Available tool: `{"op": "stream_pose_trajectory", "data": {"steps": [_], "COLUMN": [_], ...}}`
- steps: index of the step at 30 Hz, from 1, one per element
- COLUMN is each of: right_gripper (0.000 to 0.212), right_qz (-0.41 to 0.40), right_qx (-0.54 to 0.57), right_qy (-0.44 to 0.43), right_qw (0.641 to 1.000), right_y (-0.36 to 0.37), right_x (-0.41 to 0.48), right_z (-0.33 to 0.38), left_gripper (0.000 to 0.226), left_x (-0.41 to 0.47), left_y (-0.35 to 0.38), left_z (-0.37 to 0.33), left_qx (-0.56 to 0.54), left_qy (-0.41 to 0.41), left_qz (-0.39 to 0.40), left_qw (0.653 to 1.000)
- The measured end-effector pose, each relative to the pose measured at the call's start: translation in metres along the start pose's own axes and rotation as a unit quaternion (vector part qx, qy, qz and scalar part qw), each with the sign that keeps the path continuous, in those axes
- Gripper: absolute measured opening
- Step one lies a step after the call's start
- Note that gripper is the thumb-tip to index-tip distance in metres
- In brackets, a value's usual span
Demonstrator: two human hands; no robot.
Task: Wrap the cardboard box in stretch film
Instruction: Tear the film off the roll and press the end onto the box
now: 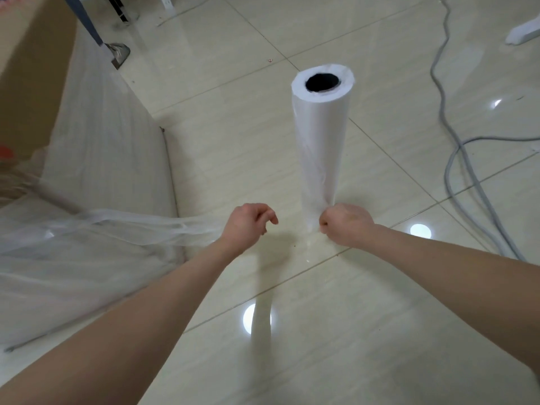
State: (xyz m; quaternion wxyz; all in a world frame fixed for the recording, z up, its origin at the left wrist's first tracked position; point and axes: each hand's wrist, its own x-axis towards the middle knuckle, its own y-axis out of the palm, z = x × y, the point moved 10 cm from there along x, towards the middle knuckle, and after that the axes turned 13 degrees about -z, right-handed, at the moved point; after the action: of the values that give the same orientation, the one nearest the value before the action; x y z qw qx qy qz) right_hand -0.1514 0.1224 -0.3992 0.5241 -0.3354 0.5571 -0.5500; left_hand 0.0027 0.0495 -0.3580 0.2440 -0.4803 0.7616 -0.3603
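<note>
A white roll of stretch film stands upright on the tiled floor, its dark hollow core facing up. My right hand is closed in a fist against the roll's base on its right side. My left hand hovers just left of the base with its fingers curled, and a bunched strand of film runs from it leftward to the box. The cardboard box fills the left side, its side and near face covered in layers of film.
Grey cables snake across the floor at the right. A dark pole on a metal foot stands behind the box. A white furniture foot sits at the top right. Glossy floor tiles lie all around the roll.
</note>
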Motion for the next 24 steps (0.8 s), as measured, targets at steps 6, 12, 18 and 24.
{"op": "stream_pose_trajectory", "data": {"steps": [6,12,18,24], "right_gripper": [0.023,0.011,0.014,0.020], "right_qz": [-0.014,0.037,-0.061,-0.097], "right_qx": [0.087,0.312,0.428,0.507], "right_qy": [0.028,0.167,0.332,0.346], "right_qw": [0.996,0.935,0.838,0.784], "right_y": [-0.008,0.003,-0.030,-0.093], "right_x": [0.007,0.007,0.002,-0.006], "right_z": [0.007,-0.025,-0.079,-0.061], "left_gripper": [0.040,0.079,0.045,0.022], "left_x": [0.011,0.022,0.036,0.043], "left_y": [0.021,0.031,0.011,-0.030], "left_z": [-0.002,-0.004,-0.024,-0.070], "left_qx": [0.043,0.103,-0.014,-0.137], "left_qy": [-0.014,-0.045,-0.117,-0.161], "left_qz": [0.038,0.089,0.016,-0.037], "left_qw": [0.998,0.990,0.993,0.977]}}
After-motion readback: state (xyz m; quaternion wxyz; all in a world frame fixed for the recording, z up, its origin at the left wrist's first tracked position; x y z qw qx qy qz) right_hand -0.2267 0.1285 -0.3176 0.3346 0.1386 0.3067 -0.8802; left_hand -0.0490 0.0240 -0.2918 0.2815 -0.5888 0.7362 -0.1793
